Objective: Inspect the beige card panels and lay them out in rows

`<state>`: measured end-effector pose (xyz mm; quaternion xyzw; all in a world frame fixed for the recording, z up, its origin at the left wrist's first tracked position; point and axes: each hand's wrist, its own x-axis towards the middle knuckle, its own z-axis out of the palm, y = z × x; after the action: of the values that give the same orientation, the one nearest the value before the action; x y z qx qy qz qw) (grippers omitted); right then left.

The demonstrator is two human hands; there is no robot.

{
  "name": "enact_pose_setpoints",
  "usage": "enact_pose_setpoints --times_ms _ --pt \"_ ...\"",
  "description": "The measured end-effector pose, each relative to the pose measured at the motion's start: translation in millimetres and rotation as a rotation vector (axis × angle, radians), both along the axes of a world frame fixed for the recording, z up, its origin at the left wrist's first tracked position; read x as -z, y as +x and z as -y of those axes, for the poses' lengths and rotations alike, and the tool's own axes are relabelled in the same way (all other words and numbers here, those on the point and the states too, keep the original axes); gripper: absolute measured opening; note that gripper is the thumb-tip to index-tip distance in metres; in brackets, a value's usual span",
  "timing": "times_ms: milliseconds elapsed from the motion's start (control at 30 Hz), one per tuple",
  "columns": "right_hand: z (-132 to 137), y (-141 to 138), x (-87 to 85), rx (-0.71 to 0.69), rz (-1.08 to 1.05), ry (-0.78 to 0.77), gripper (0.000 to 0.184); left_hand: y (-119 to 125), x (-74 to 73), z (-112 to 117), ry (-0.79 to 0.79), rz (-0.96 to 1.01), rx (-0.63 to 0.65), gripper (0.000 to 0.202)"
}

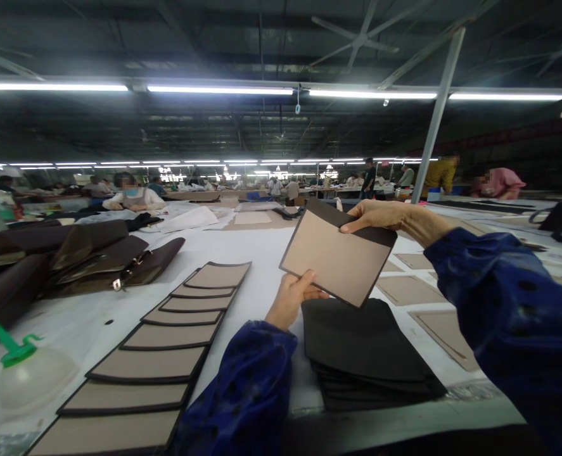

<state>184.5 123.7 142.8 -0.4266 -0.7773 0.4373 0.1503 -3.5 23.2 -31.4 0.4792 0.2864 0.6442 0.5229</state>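
Both my hands hold up a beige panel with a black border [335,253], tilted, above a stack of black panels [361,342]. My right hand [380,218] pinches its wide black top band, thumb on the front. Lower down, my left hand [293,294] grips the bottom left edge between thumb and fingers. To the left, an overlapping row of similar beige panels [147,364] with black edges runs away from me along the white table [256,278].
At left stand a squeeze bottle with a green spout [33,373] and a heap of dark brown bags [81,253]. Flat beige pieces [411,289] lie on the right. A person [133,196] sits across the table; others work farther back. A metal post [437,114] rises at right.
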Motion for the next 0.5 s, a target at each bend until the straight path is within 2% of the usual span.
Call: enact_pose_setpoints --times_ms 67,133,367,500 --pt "-1.3 -4.9 1.6 -0.006 0.023 0.081 0.033 -1.0 0.3 -0.3 0.003 0.003 -0.003 0.038" --pt "-2.9 -10.4 2.8 0.003 0.075 0.231 0.029 -1.6 0.8 -1.0 -0.002 0.003 -0.013 0.038" --pt "13.3 -29.7 -1.1 0.035 0.562 0.944 0.028 -1.1 3.1 -3.8 -0.023 0.043 -0.049 0.039" --pt "32.3 -37.7 0.6 0.107 0.714 1.136 0.034 -2.5 5.2 -5.4 -0.047 0.046 -0.087 0.041"
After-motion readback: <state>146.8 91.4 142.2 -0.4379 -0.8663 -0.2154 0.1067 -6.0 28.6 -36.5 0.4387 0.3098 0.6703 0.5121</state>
